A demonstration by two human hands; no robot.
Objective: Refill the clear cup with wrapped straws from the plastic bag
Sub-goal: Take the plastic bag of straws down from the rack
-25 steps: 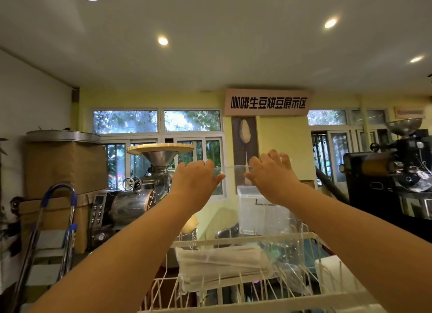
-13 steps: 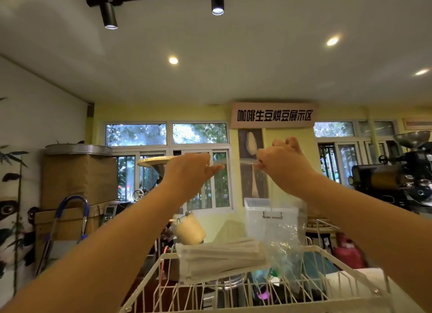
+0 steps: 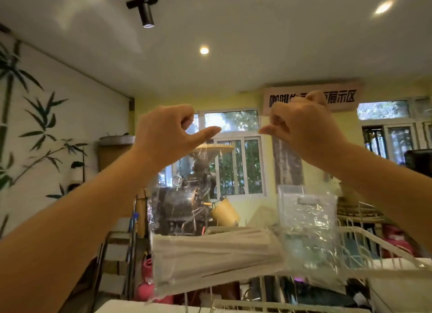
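Observation:
A clear plastic bag (image 3: 233, 172) hangs in the air in front of me, held up by its top edge. My left hand (image 3: 168, 132) pinches the bag's upper left corner, and my right hand (image 3: 301, 123) pinches the upper right part. A bundle of paper-wrapped straws (image 3: 210, 254) lies crosswise in the bag's bottom. The right side of the bag is crumpled. No clear cup shows in this view.
A white wire rack (image 3: 364, 247) stands below the bag at the right. Behind are a coffee roaster (image 3: 187, 195), a tan bucket (image 3: 224, 212), a clear plastic box (image 3: 306, 202), windows, and a step ladder (image 3: 121, 254) at the left.
Both hands have risen and lifted the bag of straws up off the wire rack. The view has tilted upward.

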